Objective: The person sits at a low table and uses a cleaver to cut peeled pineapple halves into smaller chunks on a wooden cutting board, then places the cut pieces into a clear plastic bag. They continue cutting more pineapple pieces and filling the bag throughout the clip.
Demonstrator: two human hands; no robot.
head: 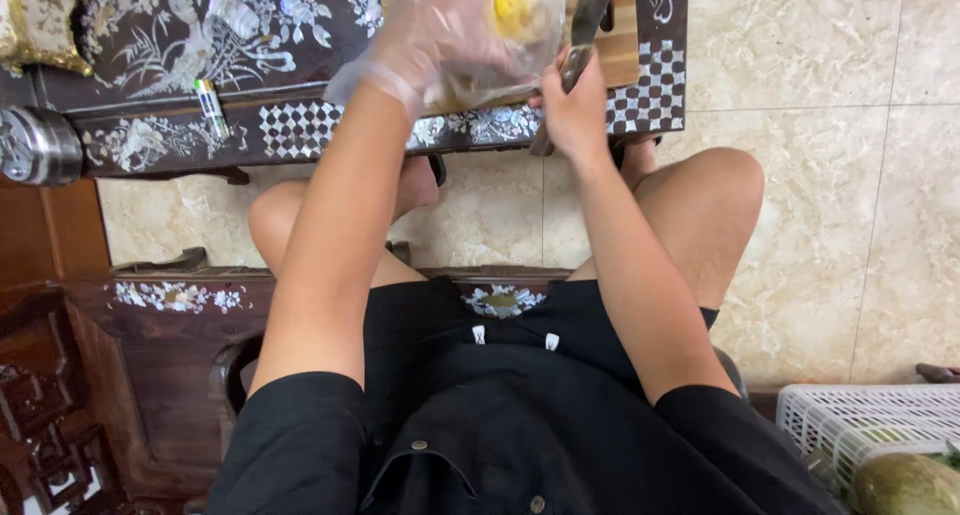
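Observation:
My left hand (450, 35) wears a clear plastic glove and is shut on a yellow piece of fruit (515, 0) at the top of the head view. My right hand (575, 105), bare, grips the handle of a knife (590, 15) whose blade points up beside the fruit. Both hands are over a wooden cutting board (620, 55) lying on a dark inlaid table (300, 125). I am seated, knees below the table edge.
A metal cylinder (35, 145) sits at the table's left end, and a small tube (212, 110) lies on its edge. A white plastic basket (860, 420) with a green fruit (905, 485) stands on the tiled floor at lower right. Carved wooden furniture fills the lower left.

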